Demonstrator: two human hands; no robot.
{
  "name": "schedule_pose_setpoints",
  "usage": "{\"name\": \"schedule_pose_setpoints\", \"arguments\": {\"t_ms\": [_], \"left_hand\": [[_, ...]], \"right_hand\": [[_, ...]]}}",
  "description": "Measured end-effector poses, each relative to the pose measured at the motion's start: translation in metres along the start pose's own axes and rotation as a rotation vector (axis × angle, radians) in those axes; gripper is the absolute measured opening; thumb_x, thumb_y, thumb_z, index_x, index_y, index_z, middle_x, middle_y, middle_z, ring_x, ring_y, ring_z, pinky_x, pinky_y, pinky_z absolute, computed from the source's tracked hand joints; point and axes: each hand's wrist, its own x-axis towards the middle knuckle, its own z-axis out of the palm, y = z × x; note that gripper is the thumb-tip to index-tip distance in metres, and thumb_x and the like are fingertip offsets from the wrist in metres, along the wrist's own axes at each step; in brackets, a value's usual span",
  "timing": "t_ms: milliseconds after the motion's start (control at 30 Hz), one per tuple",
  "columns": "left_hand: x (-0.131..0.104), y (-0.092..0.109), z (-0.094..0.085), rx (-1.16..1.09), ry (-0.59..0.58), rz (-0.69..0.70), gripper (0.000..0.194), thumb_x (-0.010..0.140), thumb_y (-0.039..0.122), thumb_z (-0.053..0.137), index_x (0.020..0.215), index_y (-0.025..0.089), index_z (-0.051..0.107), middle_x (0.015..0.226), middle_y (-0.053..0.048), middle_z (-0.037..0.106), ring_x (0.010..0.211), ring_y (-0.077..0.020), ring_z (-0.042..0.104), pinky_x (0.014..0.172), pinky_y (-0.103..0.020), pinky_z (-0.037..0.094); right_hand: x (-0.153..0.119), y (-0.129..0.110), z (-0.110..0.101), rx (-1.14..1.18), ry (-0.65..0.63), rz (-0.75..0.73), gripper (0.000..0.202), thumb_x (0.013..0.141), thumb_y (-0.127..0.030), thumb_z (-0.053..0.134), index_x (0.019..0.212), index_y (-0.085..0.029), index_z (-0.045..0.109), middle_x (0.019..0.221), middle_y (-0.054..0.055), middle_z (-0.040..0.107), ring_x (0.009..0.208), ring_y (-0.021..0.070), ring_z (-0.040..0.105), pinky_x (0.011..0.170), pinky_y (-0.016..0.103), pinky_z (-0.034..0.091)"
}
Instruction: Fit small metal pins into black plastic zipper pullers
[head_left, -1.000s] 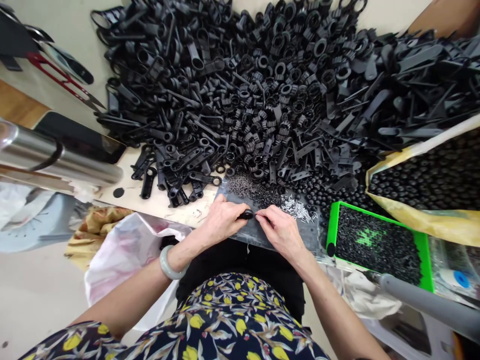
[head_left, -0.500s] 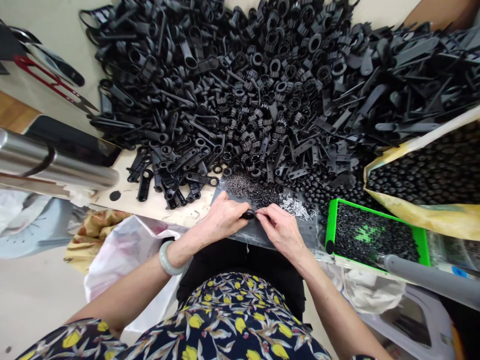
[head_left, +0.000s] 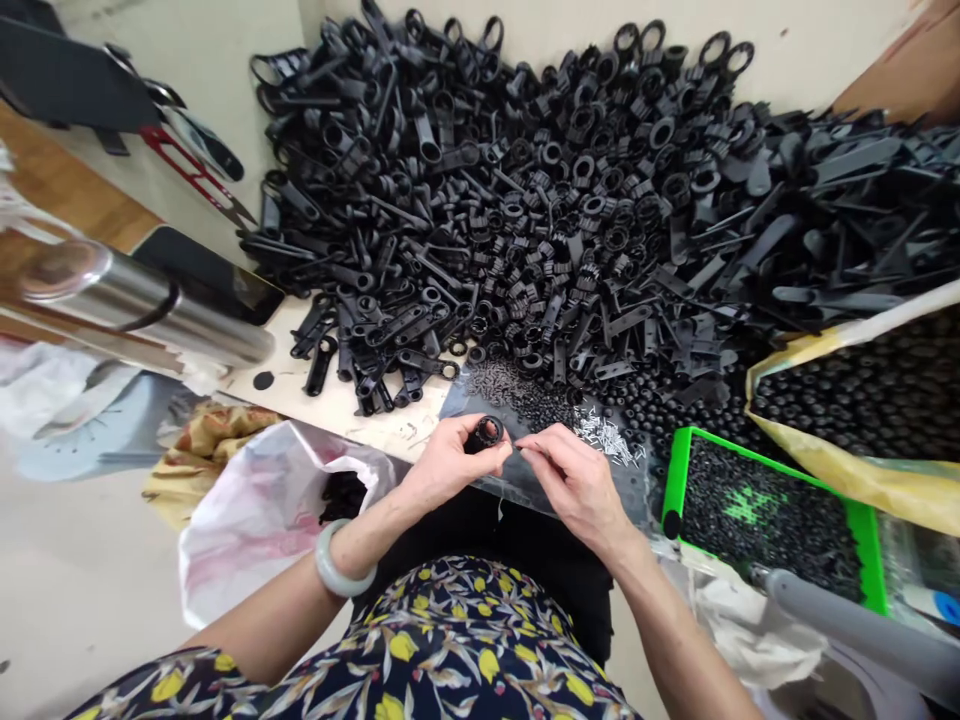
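Observation:
Between the thumb and fingers of my left hand is a black plastic ring part, its round opening facing up. My right hand pinches at the thumb and fingertips, close to the ring's right side; a tiny dark piece seems to show there, too small to name. Both hands are over the dark work mat at the table's front edge. Just beyond them lie small silver pins and a heap of tiny dark pieces.
A large pile of black plastic parts covers the table's back. At right stand a green tray of small black pieces and a yellow-edged bag of black beads. A steel cylinder lies left; a white bag hangs below.
My left hand has turned the black ring part so that its opening now shows. My right hand stays pinched beside it. The whole view has shifted, showing more of the wall behind.

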Motion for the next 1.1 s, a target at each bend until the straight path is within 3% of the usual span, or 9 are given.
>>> {"name": "schedule_pose_setpoints", "arguments": {"t_ms": [233, 367, 500, 733, 1100], "left_hand": [[-0.008, -0.009, 0.001, -0.078, 0.028, 0.007, 0.015, 0.084, 0.029, 0.072, 0.080, 0.016, 0.065, 0.069, 0.001, 0.067, 0.069, -0.0126, 0.060, 0.072, -0.025, 0.048], [-0.011, -0.010, 0.002, -0.112, 0.030, -0.036, 0.016, 0.082, 0.029, 0.073, 0.081, 0.016, 0.064, 0.073, 0.001, 0.068, 0.061, -0.0099, 0.057, 0.061, -0.022, 0.046], [-0.013, -0.011, 0.003, -0.157, 0.043, -0.082, 0.022, 0.081, 0.035, 0.074, 0.080, 0.016, 0.063, 0.073, 0.002, 0.064, 0.051, -0.0066, 0.047, 0.048, -0.020, 0.038], [-0.013, -0.013, 0.005, -0.187, 0.059, -0.031, 0.027, 0.081, 0.038, 0.076, 0.080, 0.015, 0.063, 0.067, 0.004, 0.056, 0.053, -0.0070, 0.050, 0.052, -0.021, 0.040], [-0.011, -0.015, 0.010, -0.196, 0.094, -0.011, 0.023, 0.081, 0.035, 0.074, 0.077, 0.015, 0.063, 0.064, 0.005, 0.054, 0.055, -0.0080, 0.047, 0.054, -0.023, 0.037]], "right_hand": [[0.000, -0.008, 0.001, -0.122, -0.047, -0.035, 0.022, 0.108, -0.026, 0.048, 0.112, -0.024, 0.069, 0.098, 0.006, 0.069, 0.084, 0.0153, 0.067, 0.073, 0.027, 0.051], [-0.003, -0.010, 0.002, -0.178, -0.084, -0.016, 0.027, 0.109, -0.028, 0.044, 0.114, -0.025, 0.070, 0.100, 0.006, 0.071, 0.083, 0.0158, 0.068, 0.073, 0.028, 0.053], [-0.004, -0.009, 0.006, -0.062, -0.033, 0.022, 0.024, 0.107, -0.030, 0.049, 0.110, -0.025, 0.072, 0.099, 0.006, 0.072, 0.085, 0.0170, 0.068, 0.076, 0.030, 0.054], [-0.005, -0.002, 0.014, 0.124, 0.055, 0.190, 0.016, 0.100, -0.033, 0.063, 0.102, -0.025, 0.077, 0.086, 0.001, 0.069, 0.066, 0.0128, 0.056, 0.060, 0.027, 0.046], [-0.009, 0.007, 0.026, 0.272, 0.185, 0.420, 0.024, 0.090, -0.044, 0.073, 0.096, -0.021, 0.076, 0.083, 0.002, 0.074, 0.066, 0.0135, 0.058, 0.059, 0.025, 0.048]]}}
